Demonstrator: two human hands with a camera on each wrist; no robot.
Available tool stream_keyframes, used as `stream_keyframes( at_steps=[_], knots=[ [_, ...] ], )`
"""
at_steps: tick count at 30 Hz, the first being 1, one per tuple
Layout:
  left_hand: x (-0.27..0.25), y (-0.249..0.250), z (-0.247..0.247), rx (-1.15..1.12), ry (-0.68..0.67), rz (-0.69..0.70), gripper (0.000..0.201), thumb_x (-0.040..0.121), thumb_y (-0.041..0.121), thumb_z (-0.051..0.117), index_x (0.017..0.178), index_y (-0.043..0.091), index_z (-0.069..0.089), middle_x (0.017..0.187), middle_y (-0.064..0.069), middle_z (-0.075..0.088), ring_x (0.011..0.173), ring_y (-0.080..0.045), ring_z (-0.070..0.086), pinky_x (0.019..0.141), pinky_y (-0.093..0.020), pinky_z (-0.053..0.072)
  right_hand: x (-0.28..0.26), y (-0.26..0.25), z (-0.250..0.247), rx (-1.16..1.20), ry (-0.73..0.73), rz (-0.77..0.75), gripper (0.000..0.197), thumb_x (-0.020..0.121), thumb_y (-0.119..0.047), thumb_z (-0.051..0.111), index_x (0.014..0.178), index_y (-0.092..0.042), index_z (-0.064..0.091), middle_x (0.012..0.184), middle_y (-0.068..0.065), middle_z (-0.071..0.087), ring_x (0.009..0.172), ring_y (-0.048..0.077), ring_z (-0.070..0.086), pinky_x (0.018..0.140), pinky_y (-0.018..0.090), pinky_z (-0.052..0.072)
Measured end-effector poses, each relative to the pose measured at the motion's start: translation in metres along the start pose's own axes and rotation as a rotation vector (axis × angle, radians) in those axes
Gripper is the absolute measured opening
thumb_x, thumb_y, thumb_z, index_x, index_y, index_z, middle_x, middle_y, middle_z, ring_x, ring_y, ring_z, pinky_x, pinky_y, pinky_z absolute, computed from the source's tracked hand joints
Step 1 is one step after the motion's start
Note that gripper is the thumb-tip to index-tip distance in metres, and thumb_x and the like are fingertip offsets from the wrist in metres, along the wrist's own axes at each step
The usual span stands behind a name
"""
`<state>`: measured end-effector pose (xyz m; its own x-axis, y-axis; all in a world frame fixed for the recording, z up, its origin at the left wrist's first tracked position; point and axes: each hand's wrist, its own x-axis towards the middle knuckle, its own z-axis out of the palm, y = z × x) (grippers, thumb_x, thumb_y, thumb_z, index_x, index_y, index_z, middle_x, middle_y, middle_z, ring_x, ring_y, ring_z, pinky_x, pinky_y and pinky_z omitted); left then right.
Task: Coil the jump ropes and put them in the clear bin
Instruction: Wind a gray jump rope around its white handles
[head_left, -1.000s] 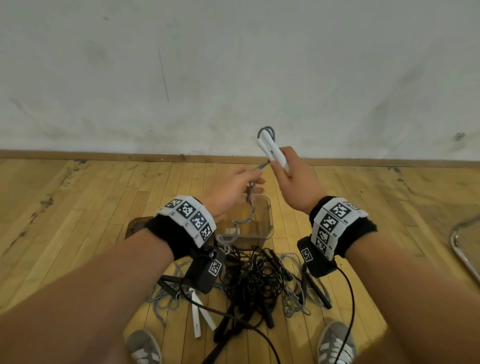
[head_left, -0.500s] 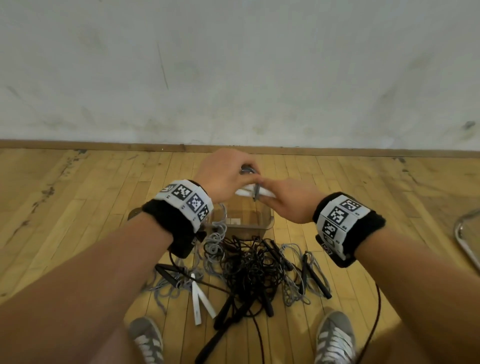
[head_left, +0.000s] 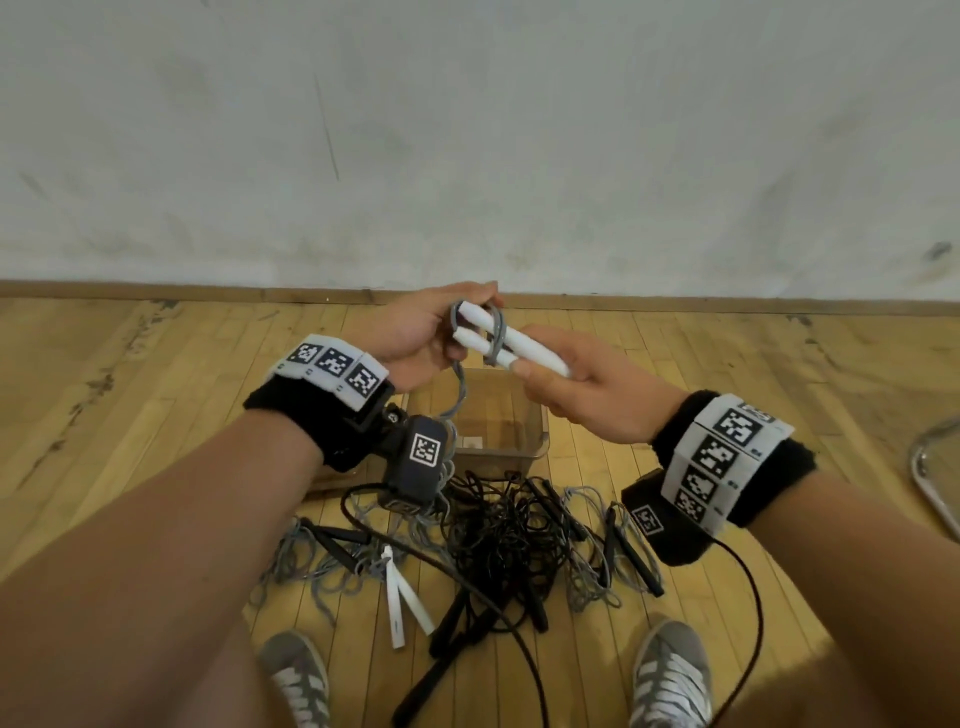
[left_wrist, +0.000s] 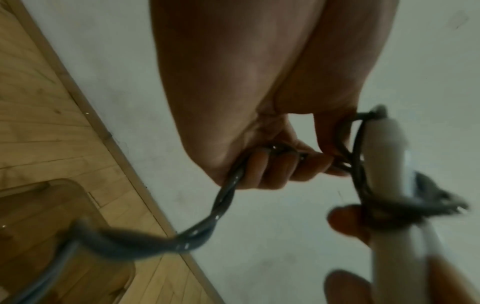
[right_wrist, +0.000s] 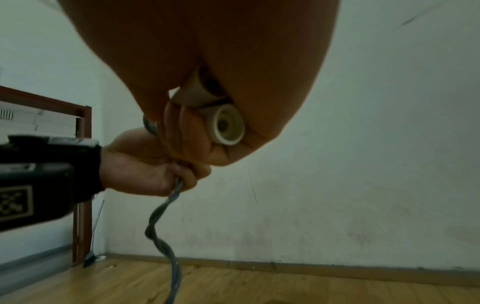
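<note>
My right hand (head_left: 566, 379) grips the two white handles (head_left: 511, 340) of a grey jump rope, held side by side above the clear bin (head_left: 501, 431). Their round ends show in the right wrist view as white handles (right_wrist: 223, 123). The grey rope (head_left: 496, 332) is looped round the handles. My left hand (head_left: 426, 338) holds that grey rope (left_wrist: 228, 193) in curled fingers at the handles' far ends, and the doubled, twisted cord hangs down from it toward the bin. A tangle of black and grey jump ropes (head_left: 498, 530) lies on the floor in front of the bin.
Another pair of white handles (head_left: 402, 597) lies on the wooden floor near my left shoe (head_left: 296, 675). My right shoe (head_left: 670, 675) is at the bottom right. A metal chair leg (head_left: 930, 483) curves in at the right edge. The wall stands close behind the bin.
The handles went from upright in my right hand to lying level. My left hand has carried the grey rope round them, adding a loop. Both hands sit slightly higher than half a second ago.
</note>
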<state>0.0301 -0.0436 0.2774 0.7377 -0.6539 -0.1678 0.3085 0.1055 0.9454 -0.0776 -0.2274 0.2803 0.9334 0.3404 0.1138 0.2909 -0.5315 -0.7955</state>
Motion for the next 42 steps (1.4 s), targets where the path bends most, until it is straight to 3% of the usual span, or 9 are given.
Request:
stream_keyframes(
  at_steps=[5, 9, 17, 21, 24, 31, 35, 38, 42],
  knots=[
    [0.002, -0.019, 0.011, 0.016, 0.109, 0.078, 0.024, 0.109, 0.018, 0.045, 0.1, 0.011, 0.067, 0.064, 0.007, 0.053, 0.052, -0.005, 0.036, 0.046, -0.015, 0.027, 0.006, 0.006, -0.001, 0.173, 0.169, 0.053, 0.026, 0.108, -0.026, 0.046, 0.124, -0.011, 0.06, 0.066, -0.001, 0.045, 0.049, 0.006, 0.038, 0.045, 0.017, 0.035],
    [0.001, -0.033, 0.029, 0.356, 0.295, 0.233, 0.026, 0.11, 0.02, 0.046, 0.109, 0.007, 0.068, 0.068, 0.003, 0.056, 0.054, -0.009, 0.042, 0.05, -0.018, 0.036, 0.012, 0.019, -0.001, 0.12, 0.295, 0.102, 0.024, 0.108, -0.029, 0.046, 0.116, -0.013, 0.063, 0.061, -0.01, 0.047, 0.048, 0.004, 0.039, 0.046, 0.017, 0.036],
    [-0.005, -0.04, 0.036, 0.749, 0.28, 0.329, 0.024, 0.105, 0.033, 0.055, 0.104, 0.022, 0.077, 0.057, 0.013, 0.055, 0.056, -0.011, 0.045, 0.059, -0.031, 0.038, 0.013, 0.04, -0.013, -0.215, 0.489, 0.245, 0.028, 0.108, -0.035, 0.044, 0.086, -0.021, 0.054, 0.067, -0.004, 0.052, 0.053, 0.011, 0.043, 0.052, 0.025, 0.034],
    [-0.011, -0.041, 0.038, 0.839, 0.265, 0.326, 0.025, 0.105, 0.034, 0.054, 0.106, 0.023, 0.077, 0.054, 0.021, 0.058, 0.05, -0.012, 0.045, 0.049, -0.027, 0.035, 0.01, 0.049, -0.022, -0.319, 0.439, 0.245, 0.023, 0.108, -0.035, 0.045, 0.087, -0.026, 0.051, 0.067, -0.007, 0.052, 0.055, 0.01, 0.045, 0.054, 0.026, 0.032],
    [-0.014, -0.037, 0.036, 0.933, 0.236, 0.351, 0.02, 0.103, 0.034, 0.057, 0.105, 0.027, 0.075, 0.075, 0.004, 0.07, 0.06, -0.014, 0.057, 0.055, -0.028, 0.043, 0.011, 0.054, -0.02, -0.495, 0.379, 0.294, 0.019, 0.107, -0.04, 0.042, 0.101, -0.024, 0.05, 0.069, -0.01, 0.051, 0.057, 0.009, 0.047, 0.052, 0.028, 0.03],
    [-0.014, -0.016, 0.024, 1.319, 0.161, 0.424, 0.018, 0.103, 0.035, 0.057, 0.103, 0.025, 0.073, 0.067, 0.013, 0.054, 0.058, -0.005, 0.046, 0.053, -0.017, 0.028, 0.007, 0.05, -0.015, -0.735, 0.032, 0.306, 0.026, 0.108, -0.041, 0.04, 0.117, -0.024, 0.058, 0.076, -0.008, 0.058, 0.063, 0.013, 0.055, 0.059, 0.032, 0.048],
    [-0.012, -0.01, 0.01, 1.128, 0.149, 0.38, 0.008, 0.094, 0.029, 0.071, 0.096, 0.028, 0.079, 0.08, 0.015, 0.068, 0.075, -0.003, 0.06, 0.068, -0.014, 0.04, 0.0, 0.04, -0.007, -0.637, -0.149, 0.147, 0.023, 0.107, -0.035, 0.047, 0.116, -0.02, 0.062, 0.068, -0.012, 0.052, 0.055, 0.002, 0.047, 0.054, 0.016, 0.03],
    [-0.007, -0.007, -0.005, 0.774, 0.159, 0.304, 0.009, 0.088, 0.02, 0.078, 0.094, 0.026, 0.081, 0.087, 0.014, 0.077, 0.088, -0.001, 0.07, 0.082, -0.015, 0.053, -0.005, 0.035, -0.01, -0.541, -0.126, 0.001, 0.02, 0.106, -0.033, 0.049, 0.111, -0.018, 0.062, 0.066, -0.011, 0.053, 0.06, 0.001, 0.052, 0.054, 0.016, 0.031],
    [0.0, -0.008, -0.011, 0.313, 0.141, 0.198, 0.015, 0.081, 0.015, 0.074, 0.095, 0.012, 0.079, 0.09, 0.0, 0.077, 0.08, -0.006, 0.067, 0.072, -0.016, 0.052, -0.006, 0.028, -0.011, -0.38, 0.019, -0.067, 0.02, 0.105, -0.029, 0.052, 0.107, -0.015, 0.065, 0.068, -0.01, 0.056, 0.057, 0.005, 0.051, 0.052, 0.012, 0.037]
  ],
)
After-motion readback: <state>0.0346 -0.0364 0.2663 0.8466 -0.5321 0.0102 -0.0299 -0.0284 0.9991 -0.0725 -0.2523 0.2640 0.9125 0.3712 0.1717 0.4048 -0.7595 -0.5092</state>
